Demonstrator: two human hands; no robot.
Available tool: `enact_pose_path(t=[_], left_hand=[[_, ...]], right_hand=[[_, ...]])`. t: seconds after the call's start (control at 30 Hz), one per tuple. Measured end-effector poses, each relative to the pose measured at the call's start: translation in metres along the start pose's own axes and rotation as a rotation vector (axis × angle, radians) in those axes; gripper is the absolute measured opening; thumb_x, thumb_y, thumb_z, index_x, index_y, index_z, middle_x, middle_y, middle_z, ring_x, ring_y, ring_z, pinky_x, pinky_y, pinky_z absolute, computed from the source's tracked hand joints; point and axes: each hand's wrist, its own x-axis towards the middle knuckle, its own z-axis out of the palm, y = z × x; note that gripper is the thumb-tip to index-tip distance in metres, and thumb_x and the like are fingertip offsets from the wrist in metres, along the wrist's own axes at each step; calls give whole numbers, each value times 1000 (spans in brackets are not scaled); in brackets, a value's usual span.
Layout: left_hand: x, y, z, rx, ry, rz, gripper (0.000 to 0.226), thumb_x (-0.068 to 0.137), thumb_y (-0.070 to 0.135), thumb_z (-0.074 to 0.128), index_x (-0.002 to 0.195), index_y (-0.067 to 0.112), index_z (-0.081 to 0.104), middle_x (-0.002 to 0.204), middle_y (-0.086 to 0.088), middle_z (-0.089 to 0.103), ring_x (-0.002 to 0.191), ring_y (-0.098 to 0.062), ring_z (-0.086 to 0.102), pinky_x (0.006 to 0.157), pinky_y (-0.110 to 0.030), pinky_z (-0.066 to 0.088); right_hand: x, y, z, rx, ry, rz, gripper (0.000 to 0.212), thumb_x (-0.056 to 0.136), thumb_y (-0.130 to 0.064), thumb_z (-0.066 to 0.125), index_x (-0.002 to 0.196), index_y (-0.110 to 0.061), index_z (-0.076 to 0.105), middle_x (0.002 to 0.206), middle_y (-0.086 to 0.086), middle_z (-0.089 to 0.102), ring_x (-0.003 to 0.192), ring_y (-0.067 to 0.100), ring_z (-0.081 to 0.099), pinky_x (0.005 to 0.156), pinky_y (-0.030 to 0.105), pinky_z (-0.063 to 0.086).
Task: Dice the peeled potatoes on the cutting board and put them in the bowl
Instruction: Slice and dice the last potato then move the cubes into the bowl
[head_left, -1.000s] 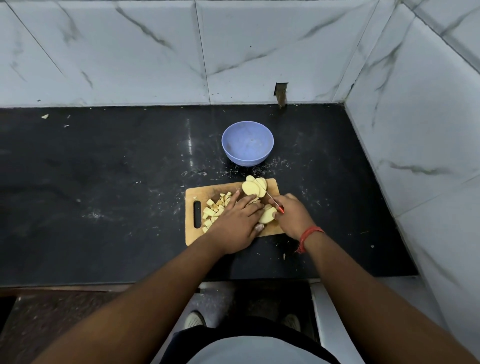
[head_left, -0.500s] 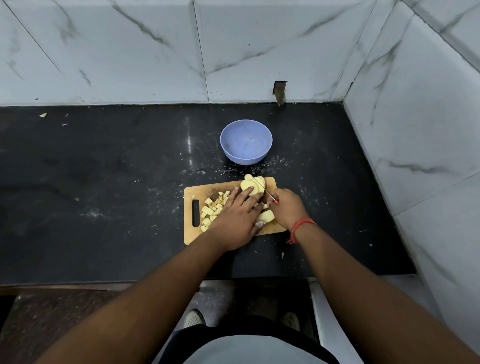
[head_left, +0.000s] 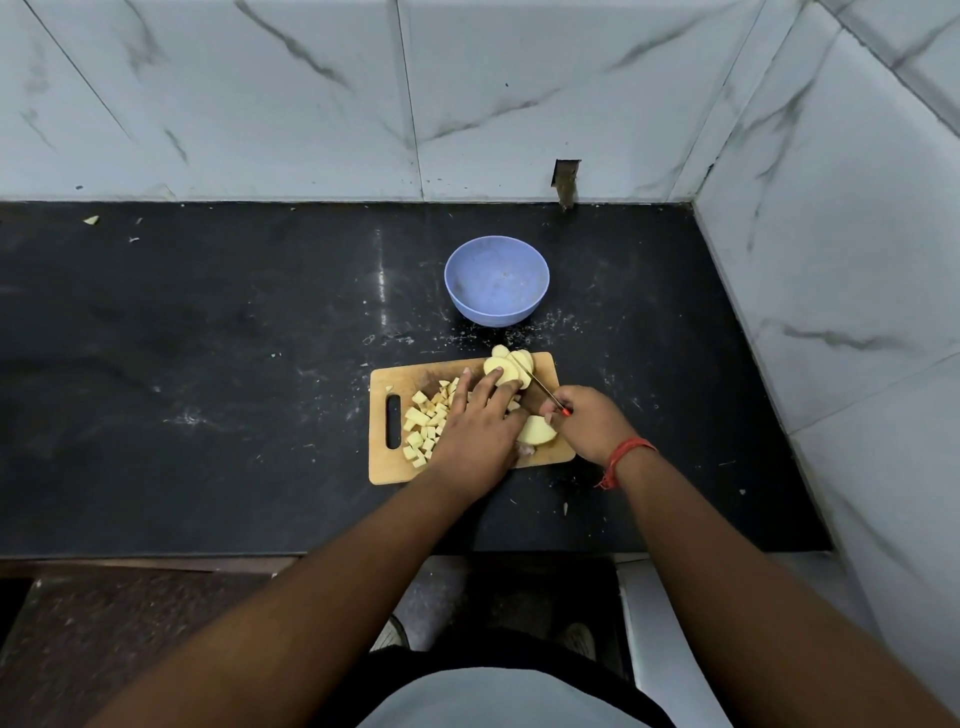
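Note:
A wooden cutting board (head_left: 384, 467) lies on the black counter. Several pale potato cubes (head_left: 423, 421) are piled on its left half. My left hand (head_left: 480, 426) lies flat over the board's middle, its straight fingertips pressing on the potato slices (head_left: 506, 366) at the far edge. My right hand (head_left: 589, 423) grips a knife (head_left: 540, 384) with a red handle; the thin blade points away from me and meets those slices. A potato half (head_left: 537, 431) sits between my two hands. The blue bowl (head_left: 496, 280) stands just beyond the board with nothing in it.
The black counter (head_left: 208, 364) stretches far to the left, with small scraps (head_left: 91, 220) near the back wall. White marble tile walls close in behind and on the right (head_left: 831, 260). The counter's front edge runs just below my forearms.
My right hand and the knife have shifted slightly forward, the blade now on the far slices. My left fingers have reached further forward onto the slices.

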Motion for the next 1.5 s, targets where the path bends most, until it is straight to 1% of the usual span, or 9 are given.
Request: enact_pose_path(t=[0.2,0.33,0.57,0.87,1.0,1.13,1.27,1.37,1.5], left_hand=[[6,-1,-6,-53,-21,-36,42,85,49,72,117,23,71,150,-8,45,148,-35,25,123,-59,5],[5,-2,-8,-66,-7,-54,44,76,47,80,113,23,74,128,-10,54,130,-37,43,120,-63,13],[4,1,-9,-92,-27,-62,47,82,46,77,122,21,72,110,-6,52,111,-34,48,122,-60,9],[4,2,-15,-58,-74,-20,49,90,48,65,131,21,64,117,-3,51,115,-31,45,122,-61,9],[-4,-2,-13,15,67,194,39,89,38,68,122,16,67,114,-5,59,112,-32,53,120,-62,18],[-21,-10,-2,93,53,376,45,100,41,51,132,11,61,134,-7,58,132,-27,48,123,-55,20],[-33,-16,5,113,-29,380,59,104,46,38,148,7,46,154,-12,45,146,-27,36,125,-49,13],[-34,-17,4,123,-57,390,63,105,47,34,151,6,41,159,-13,37,149,-27,30,126,-47,12],[-31,-16,4,120,-78,406,66,105,49,33,153,4,38,160,-15,34,150,-28,28,127,-44,1]], right_hand=[[-8,8,4,33,43,-11,20,82,-1,64,88,-20,67,88,-2,59,77,13,57,71,24,46],[-12,2,13,-51,161,-18,22,82,2,56,86,-18,66,93,1,56,82,18,56,73,25,44],[-16,-1,18,-65,212,6,27,86,4,48,96,-12,68,100,2,55,87,17,55,74,21,41],[-19,-6,13,-59,242,42,19,89,-3,50,96,-11,66,104,5,62,88,20,61,79,27,50],[-44,-16,5,100,126,153,15,99,-15,41,106,-18,54,85,11,67,55,20,67,48,26,54],[-74,-22,9,-107,-5,221,16,102,-21,31,108,-13,45,73,15,65,37,18,61,37,25,47],[-86,-26,24,-254,-34,284,15,101,-20,37,111,-8,38,82,15,62,50,25,65,38,30,51],[-86,-28,28,-343,-10,264,19,99,-16,39,114,-5,41,97,16,64,73,30,69,57,36,58],[-87,-34,29,-423,-46,278,31,96,-8,39,126,-1,40,111,19,63,93,32,67,72,36,53]])
